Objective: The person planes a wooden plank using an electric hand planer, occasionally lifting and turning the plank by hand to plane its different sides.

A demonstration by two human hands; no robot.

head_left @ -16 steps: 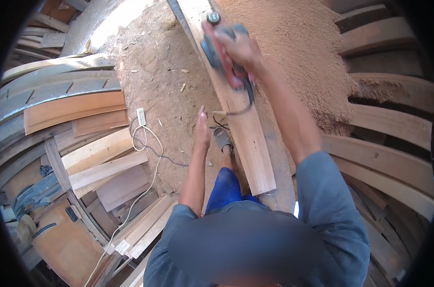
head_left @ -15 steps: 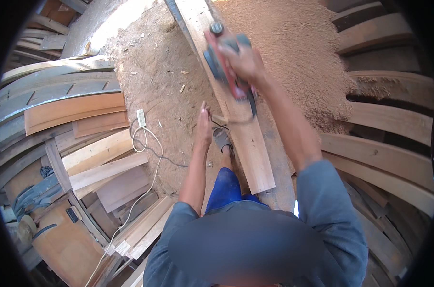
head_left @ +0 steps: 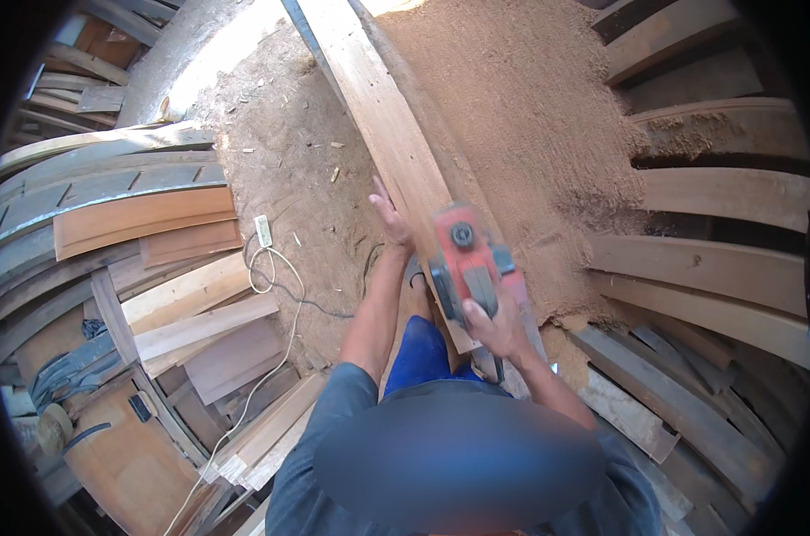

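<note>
My right hand is wrapped round the handle of a red and dark-grey electric planer, which rests on the near part of a long wooden board. The board runs away from me toward the far left, over a darker support. Beside the board's left edge is my left hand, open, its fingers stretched out and nothing held. Whether its palm touches the board I cannot tell. Part of the board's near end is hidden by the planer and my right hand.
Wood shavings cover the ground right of the board. Stacked planks line the right side; boards and brown panels lie at left. A white power strip with a pale cord lies on the dirt floor.
My right hand has drawn the planer back along the board from its far part to the near end. My left hand's fingers have spread beside the board's edge.
</note>
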